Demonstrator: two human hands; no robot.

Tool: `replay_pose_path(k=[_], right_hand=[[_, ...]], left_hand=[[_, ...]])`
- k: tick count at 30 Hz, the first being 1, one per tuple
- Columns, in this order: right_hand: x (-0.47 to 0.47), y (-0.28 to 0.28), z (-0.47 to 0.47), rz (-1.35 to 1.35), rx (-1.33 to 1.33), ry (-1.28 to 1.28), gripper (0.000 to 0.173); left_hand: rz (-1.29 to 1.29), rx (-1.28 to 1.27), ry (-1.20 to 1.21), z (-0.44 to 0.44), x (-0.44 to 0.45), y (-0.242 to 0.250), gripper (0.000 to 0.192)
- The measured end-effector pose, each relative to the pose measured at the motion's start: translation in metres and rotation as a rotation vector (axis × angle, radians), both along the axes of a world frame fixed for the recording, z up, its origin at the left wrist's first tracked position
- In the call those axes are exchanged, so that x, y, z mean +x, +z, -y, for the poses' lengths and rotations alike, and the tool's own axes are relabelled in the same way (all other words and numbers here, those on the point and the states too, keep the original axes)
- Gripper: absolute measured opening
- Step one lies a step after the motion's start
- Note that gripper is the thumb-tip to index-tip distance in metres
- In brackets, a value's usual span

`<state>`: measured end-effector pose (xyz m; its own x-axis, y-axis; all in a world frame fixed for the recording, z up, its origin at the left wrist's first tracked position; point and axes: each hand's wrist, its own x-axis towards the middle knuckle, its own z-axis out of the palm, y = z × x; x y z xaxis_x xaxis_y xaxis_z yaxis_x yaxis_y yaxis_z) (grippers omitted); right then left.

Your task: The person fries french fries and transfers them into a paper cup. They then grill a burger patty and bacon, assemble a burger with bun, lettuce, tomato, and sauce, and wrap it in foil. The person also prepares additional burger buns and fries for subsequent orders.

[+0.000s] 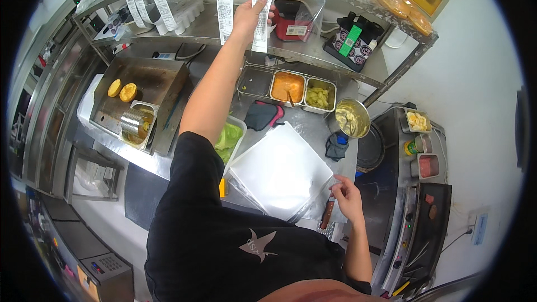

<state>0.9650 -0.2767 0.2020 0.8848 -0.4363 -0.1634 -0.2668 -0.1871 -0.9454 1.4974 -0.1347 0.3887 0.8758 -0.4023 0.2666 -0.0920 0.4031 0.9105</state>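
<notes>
My left hand (250, 13) is raised to the steel shelf, its thumb over a printed paper slip (261, 33) that hangs from the shelf edge. Another paper slip (225, 8) hangs just left of it. My right hand (347, 197) is low at the right corner of a stack of white paper sheets (283, 172), fingers bent and touching or very near the corner. Below its fingertips lies a wooden-handled knife (327, 214). Behind the sheets are a dark cloth mitt (262, 115), a pan of orange sauce (288, 87) and a pan of sliced pickles (319, 96).
A griddle (138, 67) with two bun halves (121, 90) stands at left. A tub of lettuce (228, 140) sits beside the sheets. At right are a metal pot (349, 117) and a second griddle (432, 235). The shelf's metal post (390, 73) rises behind the pot.
</notes>
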Motion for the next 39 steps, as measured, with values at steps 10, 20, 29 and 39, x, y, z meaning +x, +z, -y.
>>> replay_pose_path(k=[10, 20, 29, 39], right_hand=[[-0.038, -0.021, -0.003, -0.117, -0.155, 0.035, 0.033], [-0.162, -0.050, 0.033, -0.292, -0.457, -0.388, 0.039], [-0.392, -0.067, 0.125, -0.938, -0.669, -1.302, 0.048], [-0.543, -0.102, 0.224, -1.263, -0.786, -1.313, 0.041]], left_hand=[[0.056, 0.016, 0.062, -0.008, 0.026, -0.016, 0.037], [-0.105, 0.317, -0.173, -0.077, -0.275, -0.243, 0.047], [-0.232, 0.416, -0.703, -0.037, -0.449, -0.268, 0.024], [-0.037, 0.642, -0.809, 0.073, -0.501, -0.255, 0.020]])
